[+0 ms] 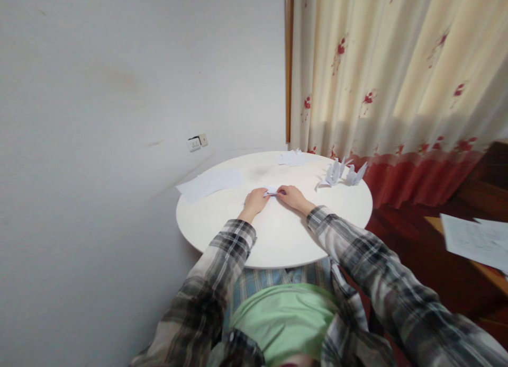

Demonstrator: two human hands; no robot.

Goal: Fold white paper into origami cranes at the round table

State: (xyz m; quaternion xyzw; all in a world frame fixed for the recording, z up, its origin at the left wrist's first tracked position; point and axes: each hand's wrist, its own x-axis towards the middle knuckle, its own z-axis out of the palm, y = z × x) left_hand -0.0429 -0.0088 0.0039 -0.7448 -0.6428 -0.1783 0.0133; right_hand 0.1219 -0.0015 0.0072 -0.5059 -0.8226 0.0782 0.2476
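Note:
A small folded piece of white paper (271,190) lies on the round white table (278,240), pinched between both hands. My left hand (255,200) is closed on its left side. My right hand (291,196) is closed on its right side, fingertips pressed onto the paper. Most of the paper is hidden under the fingers.
Folded white paper cranes (342,173) stand at the table's far right. A stack of white sheets (209,184) lies at the far left, crumpled paper (292,157) at the back. A grey wall with a socket (197,142) is left, a curtain (397,91) behind, printed sheets (474,241) at right.

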